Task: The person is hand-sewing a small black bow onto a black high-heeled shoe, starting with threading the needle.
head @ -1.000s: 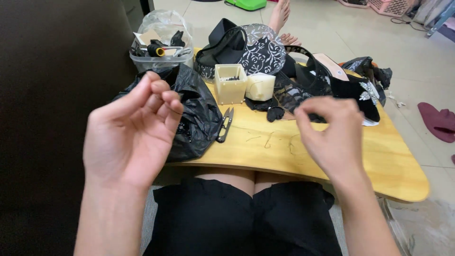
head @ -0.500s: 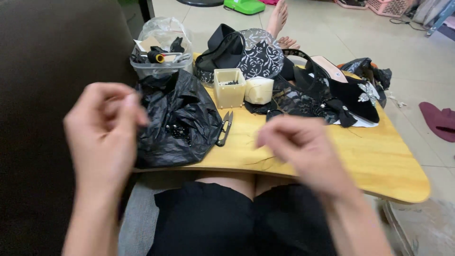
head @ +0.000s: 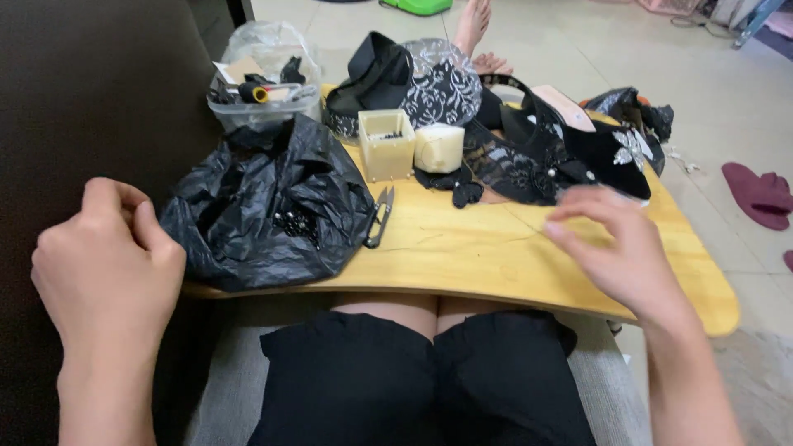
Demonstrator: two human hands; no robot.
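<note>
Head view: thread snips (head: 379, 218), tips seemingly toward hands (head: 107, 268).

Smooth pale wood table (head: 462, 256); crinkled glossy black plastic bag (head: 264, 206); black lace cloth (head: 520, 169) (matt); snips (head: 380, 216) probably metal.

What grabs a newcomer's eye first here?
Two raised hands frame the view: the left hand curled at the left edge, the right hand over the wooden lap table. Between them, a crumpled black plastic bag sits on the table's left end with small thread snips beside it. Behind lies a heap of black lace fabric.
</note>
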